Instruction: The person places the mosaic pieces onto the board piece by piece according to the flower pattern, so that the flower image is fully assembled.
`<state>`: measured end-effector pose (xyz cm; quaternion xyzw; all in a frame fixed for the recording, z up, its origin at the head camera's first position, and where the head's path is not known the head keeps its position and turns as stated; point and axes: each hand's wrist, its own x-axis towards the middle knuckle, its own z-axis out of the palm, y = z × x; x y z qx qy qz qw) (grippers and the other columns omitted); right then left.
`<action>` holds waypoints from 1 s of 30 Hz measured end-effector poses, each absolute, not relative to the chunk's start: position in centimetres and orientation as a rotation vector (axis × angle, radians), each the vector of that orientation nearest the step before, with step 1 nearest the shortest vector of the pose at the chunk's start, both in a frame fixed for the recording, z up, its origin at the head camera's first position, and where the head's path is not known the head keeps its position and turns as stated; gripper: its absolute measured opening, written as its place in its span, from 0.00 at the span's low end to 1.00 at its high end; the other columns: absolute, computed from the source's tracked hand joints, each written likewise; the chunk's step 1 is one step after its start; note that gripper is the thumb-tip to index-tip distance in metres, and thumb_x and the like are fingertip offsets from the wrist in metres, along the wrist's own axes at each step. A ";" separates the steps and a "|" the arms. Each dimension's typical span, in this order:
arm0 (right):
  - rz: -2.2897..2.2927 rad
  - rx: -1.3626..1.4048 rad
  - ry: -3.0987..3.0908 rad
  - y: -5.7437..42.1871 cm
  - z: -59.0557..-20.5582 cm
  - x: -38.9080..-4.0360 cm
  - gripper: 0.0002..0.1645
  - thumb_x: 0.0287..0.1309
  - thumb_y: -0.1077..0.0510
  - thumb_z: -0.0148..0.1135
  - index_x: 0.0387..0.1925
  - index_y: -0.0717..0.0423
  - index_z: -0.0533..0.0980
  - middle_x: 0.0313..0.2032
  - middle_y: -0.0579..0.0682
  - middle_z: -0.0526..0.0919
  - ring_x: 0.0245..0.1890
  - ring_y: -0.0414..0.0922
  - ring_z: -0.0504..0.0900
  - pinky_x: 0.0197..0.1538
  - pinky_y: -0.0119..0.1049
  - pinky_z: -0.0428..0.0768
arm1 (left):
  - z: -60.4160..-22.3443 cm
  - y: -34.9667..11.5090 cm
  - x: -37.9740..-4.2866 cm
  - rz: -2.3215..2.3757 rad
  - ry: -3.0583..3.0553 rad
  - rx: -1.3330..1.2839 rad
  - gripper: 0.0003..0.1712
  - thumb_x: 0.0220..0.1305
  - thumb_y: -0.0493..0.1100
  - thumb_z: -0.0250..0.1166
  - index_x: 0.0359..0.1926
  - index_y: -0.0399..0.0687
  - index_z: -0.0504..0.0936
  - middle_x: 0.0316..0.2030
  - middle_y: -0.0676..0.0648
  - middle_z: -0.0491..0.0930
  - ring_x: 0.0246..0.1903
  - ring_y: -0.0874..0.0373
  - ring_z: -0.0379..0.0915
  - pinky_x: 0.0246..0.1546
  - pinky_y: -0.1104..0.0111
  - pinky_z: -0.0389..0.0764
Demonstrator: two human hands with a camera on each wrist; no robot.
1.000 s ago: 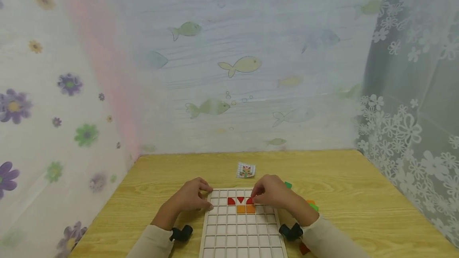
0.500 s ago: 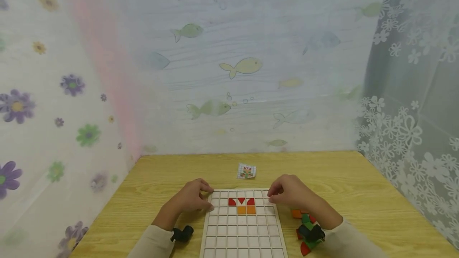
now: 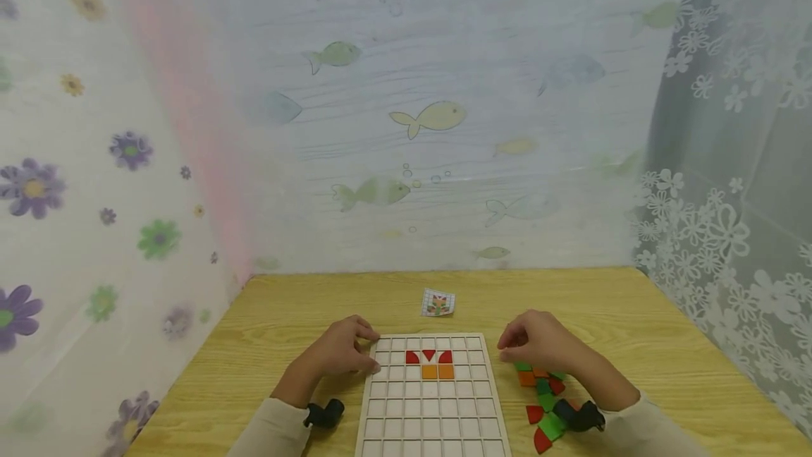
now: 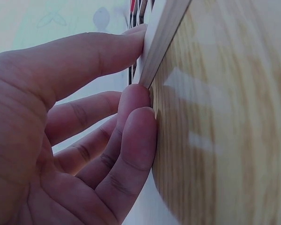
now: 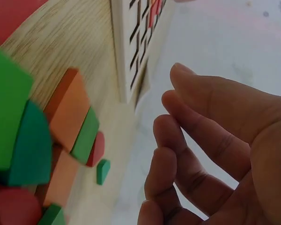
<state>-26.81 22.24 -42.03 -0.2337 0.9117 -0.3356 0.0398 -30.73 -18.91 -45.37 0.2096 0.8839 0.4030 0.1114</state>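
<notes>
A pale wooden grid board lies on the table. Set in its cells near the far end are two red quarter-round tiles, one on the left and one on the right, with a red triangle between them. Two orange square tiles sit below, the left one and the right one. My left hand holds the board's left edge, thumb on top and fingers against the side. My right hand hovers right of the board, fingers loosely bent, nothing between them.
Under and beside the right hand lies a loose pile of red, orange and green tiles, partly hidden by the hand and wrist camera. A small paper card with a coloured grid pattern lies beyond the board. Patterned curtains surround the wooden table.
My right hand has let go of the right-hand red quarter-round tile and moved right, off the board to above the loose tiles. The left hand stays at the board's edge.
</notes>
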 end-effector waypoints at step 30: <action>-1.042 -0.608 2.619 28.1 -42.7 -26.2 0.14 0.53 0.57 0.80 0.41 0.57 0.87 0.39 0.50 0.89 0.39 0.47 0.85 0.39 0.35 0.84 | -45.1 -18.8 -30.5 1.209 2.566 0.598 0.33 0.55 0.39 0.80 0.61 0.35 0.83 0.65 0.39 0.70 0.25 0.56 0.80 0.26 0.63 0.82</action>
